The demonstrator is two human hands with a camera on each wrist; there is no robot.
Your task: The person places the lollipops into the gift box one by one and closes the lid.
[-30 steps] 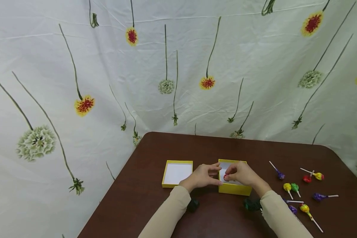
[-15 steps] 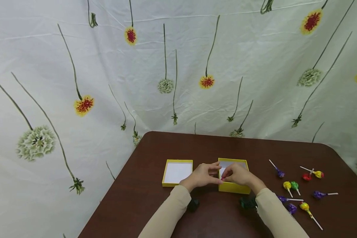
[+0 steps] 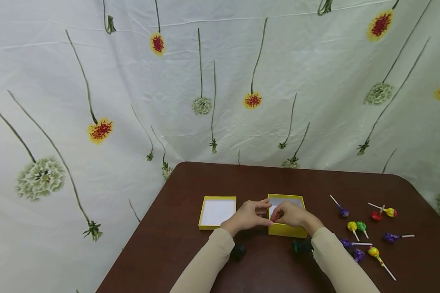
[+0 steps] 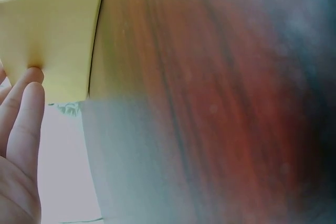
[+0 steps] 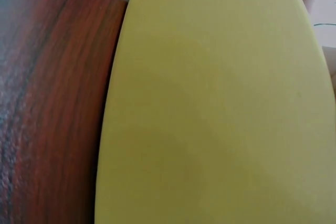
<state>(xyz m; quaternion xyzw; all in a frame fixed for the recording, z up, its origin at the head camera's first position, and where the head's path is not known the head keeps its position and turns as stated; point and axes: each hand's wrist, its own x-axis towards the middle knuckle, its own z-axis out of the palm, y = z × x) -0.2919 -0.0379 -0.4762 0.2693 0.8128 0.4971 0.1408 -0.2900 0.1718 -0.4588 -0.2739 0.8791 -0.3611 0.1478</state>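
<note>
A yellow open box (image 3: pixel 287 231) with a pale inside stands at mid-table. My left hand (image 3: pixel 246 215) rests along its left side, thumb at the near corner and fingers fairly straight. In the left wrist view, fingertips (image 4: pixel 35 72) touch the yellow box wall (image 4: pixel 58 35). My right hand (image 3: pixel 292 213) reaches over the rim into the box, fingers bent and tips together low at its left side. The red lollipop seen in those fingertips earlier is now hidden by the hand. The right wrist view is mostly filled by the box's yellow side (image 5: pixel 210 103).
Left of the box lies its shallow lid (image 3: pixel 217 211), white inside up and yellow rimmed. Several wrapped lollipops lie scattered at right, among them a green one (image 3: pixel 361 226), a purple one (image 3: pixel 390 237) and a yellow one (image 3: pixel 374 252). A floral cloth (image 3: pixel 168 89) hangs behind the table.
My right hand has moved left and lower into the box, and the red candy has gone out of sight behind the fingers. My left hand stays at the box's side.
</note>
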